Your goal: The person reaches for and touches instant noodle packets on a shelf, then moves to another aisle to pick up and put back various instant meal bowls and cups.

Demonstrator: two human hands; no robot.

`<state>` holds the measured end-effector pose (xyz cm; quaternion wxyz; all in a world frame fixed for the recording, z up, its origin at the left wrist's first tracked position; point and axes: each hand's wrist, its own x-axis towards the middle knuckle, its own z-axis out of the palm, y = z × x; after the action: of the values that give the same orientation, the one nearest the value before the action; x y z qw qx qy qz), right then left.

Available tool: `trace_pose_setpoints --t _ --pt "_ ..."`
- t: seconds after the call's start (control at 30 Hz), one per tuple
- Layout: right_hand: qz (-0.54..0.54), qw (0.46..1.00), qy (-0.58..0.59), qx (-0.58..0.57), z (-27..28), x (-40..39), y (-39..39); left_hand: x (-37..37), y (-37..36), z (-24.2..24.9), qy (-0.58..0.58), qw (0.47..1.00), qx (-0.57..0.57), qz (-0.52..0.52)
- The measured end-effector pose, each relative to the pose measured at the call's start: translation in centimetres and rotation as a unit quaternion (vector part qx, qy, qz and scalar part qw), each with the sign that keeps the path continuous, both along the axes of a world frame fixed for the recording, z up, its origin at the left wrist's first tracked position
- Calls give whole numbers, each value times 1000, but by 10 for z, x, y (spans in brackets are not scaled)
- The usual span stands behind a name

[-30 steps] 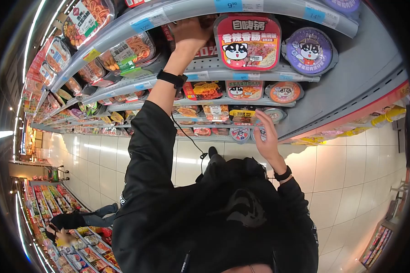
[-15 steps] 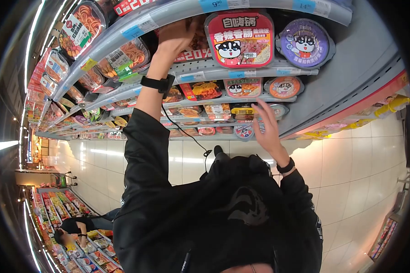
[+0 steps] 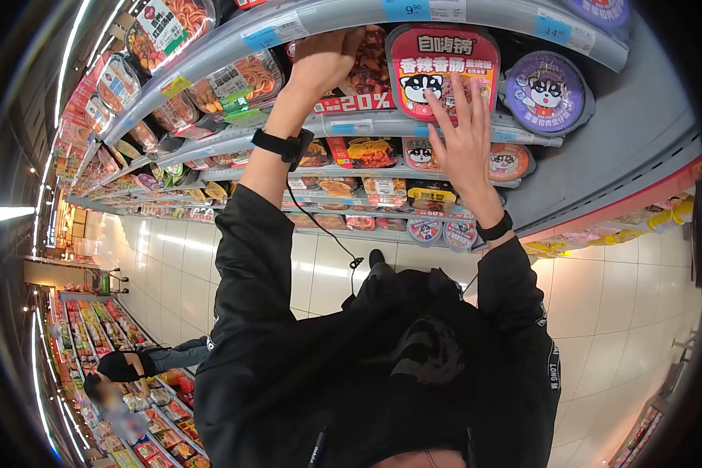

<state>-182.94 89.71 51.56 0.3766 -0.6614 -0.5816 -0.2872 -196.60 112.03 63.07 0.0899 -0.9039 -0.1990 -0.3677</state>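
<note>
My left hand (image 3: 326, 64) reaches in under the price rail of the upper shelf, against a dark boxed meal (image 3: 369, 74) with a food picture on it. Most of its fingers are hidden by the rail. In front of a red self-heating rice box (image 3: 443, 56) with a cartoon dog, my right hand (image 3: 464, 144) is open, its fingers stretched upward and overlapping the lower part of the box. To the right of that box stands a round purple tub (image 3: 546, 92) with the same kind of dog.
Lower shelves hold more packs, among them a round orange tub (image 3: 509, 161) and a red noodle box (image 3: 364, 153). Packed noodle trays (image 3: 242, 82) line the shelf to the left. A black cable (image 3: 320, 224) hangs below my left wrist. Another person (image 3: 121, 366) stands by shelves at lower left.
My right hand has risen from beside the lower shelves to the front of the red box. My left hand stays under the rail. The view has shifted slightly, and the shelf sits farther right.
</note>
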Motion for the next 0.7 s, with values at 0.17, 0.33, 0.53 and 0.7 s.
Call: trace_pose_setpoints --t 0.17,0.33,0.53,0.7 --pt "-29 999 -23 -2 -7 5 2 3 -3 11 -20 999 -10 -36" --pt "-17 1000 -9 0 -2 3 0 21 66 13 52 980 178 -76" --pt "-4 1000 4 -11 1 6 -5 25 55 19 74 985 148 -40" --pt "-8 1000 -9 -4 -3 6 -2 33 54 16 50 977 200 -47"
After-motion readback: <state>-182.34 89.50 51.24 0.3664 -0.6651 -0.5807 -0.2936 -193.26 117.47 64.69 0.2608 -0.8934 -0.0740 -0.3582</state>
